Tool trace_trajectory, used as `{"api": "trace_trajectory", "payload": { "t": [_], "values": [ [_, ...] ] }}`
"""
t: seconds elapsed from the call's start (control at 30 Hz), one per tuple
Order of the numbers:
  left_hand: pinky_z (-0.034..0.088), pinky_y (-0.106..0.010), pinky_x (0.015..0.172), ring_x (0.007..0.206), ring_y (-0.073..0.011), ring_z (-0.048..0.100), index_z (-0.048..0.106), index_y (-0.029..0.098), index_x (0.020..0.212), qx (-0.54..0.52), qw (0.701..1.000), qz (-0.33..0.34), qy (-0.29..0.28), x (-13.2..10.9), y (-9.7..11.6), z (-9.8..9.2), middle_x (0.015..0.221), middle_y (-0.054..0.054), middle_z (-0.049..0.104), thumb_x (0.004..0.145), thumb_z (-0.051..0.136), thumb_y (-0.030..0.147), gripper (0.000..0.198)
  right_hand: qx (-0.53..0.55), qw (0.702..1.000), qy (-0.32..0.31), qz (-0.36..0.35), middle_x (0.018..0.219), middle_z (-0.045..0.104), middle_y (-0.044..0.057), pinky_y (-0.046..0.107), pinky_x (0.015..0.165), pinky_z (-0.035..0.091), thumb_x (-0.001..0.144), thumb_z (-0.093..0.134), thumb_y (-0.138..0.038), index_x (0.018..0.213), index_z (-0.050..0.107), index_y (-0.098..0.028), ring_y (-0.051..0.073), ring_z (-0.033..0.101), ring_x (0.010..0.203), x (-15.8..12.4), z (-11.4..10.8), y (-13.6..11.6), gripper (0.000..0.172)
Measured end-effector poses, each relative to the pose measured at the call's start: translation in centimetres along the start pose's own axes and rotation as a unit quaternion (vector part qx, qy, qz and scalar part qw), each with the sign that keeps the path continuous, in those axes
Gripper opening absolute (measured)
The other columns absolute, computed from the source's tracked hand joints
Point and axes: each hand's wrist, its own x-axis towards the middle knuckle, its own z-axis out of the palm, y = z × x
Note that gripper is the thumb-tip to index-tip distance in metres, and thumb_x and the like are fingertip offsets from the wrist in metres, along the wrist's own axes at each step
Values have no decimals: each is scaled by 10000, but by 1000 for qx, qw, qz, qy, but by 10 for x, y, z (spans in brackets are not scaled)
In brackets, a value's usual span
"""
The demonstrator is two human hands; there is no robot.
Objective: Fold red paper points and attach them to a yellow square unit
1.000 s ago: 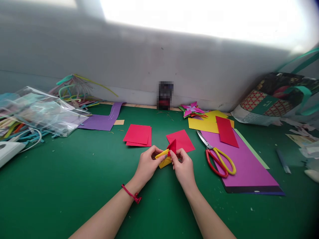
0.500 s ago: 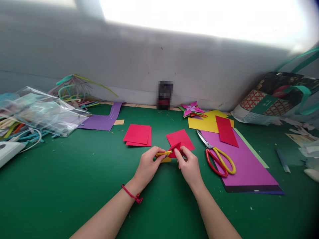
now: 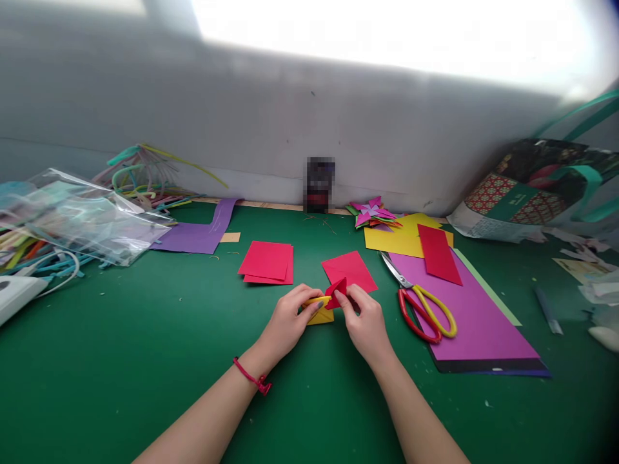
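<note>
My left hand [image 3: 291,317] pinches a folded yellow paper piece [image 3: 321,317] between thumb and fingers. A small folded red paper piece [image 3: 336,294] is gripped by my right hand [image 3: 365,316], its edge meeting the yellow one. The exact join between the two is hard to make out. Just beyond my right hand lies a creased red paper square [image 3: 349,268]. Left of it, a stack of red paper squares [image 3: 265,261] rests on the green table [image 3: 193,361].
Scissors [image 3: 420,303] lie on purple paper sheets [image 3: 483,328] at the right, beside a red strip [image 3: 439,254] and yellow paper [image 3: 389,240]. Folded paper stars [image 3: 372,211] sit near the wall. A clear plastic bag [image 3: 120,238] is at left, a patterned bag [image 3: 512,193] at far right.
The red piece has shifted slightly left and tilted against the yellow piece. More of the yellow piece shows below my left fingers. Both hands keep nearly the same place.
</note>
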Motion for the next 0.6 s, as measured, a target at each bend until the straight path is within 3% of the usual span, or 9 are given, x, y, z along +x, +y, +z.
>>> {"api": "trace_trajectory", "payload": {
  "t": [0.17, 0.4, 0.6],
  "values": [
    [418, -251, 695, 781, -150, 521, 566, 191, 901, -19, 999, -19, -26, 2, -3, -2, 855, -38, 549, 843, 391, 274, 202, 13, 1000, -9, 0, 576, 401, -27, 235, 507, 299, 841, 395, -311, 599, 409, -205, 121, 369, 528, 0, 3, 2, 264],
    [444, -265, 724, 858, -165, 550, 513, 183, 931, -125, 987, -103, -1, 5, -7, 2, 932, -43, 578, 795, 474, 352, 221, 40, 999, -12, 3, 661, 495, 3, 245, 546, 350, 851, 378, -318, 758, 537, -207, 144, 445, 592, 0, 1, -1, 215],
    [420, -300, 836, 978, -190, 535, 554, 192, 1036, -191, 972, -116, -72, 6, 0, -5, 1060, -63, 587, 802, 466, 342, 292, 84, 996, -28, 15, 673, 516, 7, 242, 551, 378, 838, 407, -336, 802, 574, -209, 149, 477, 616, 1, -3, -1, 213]
  ]
}}
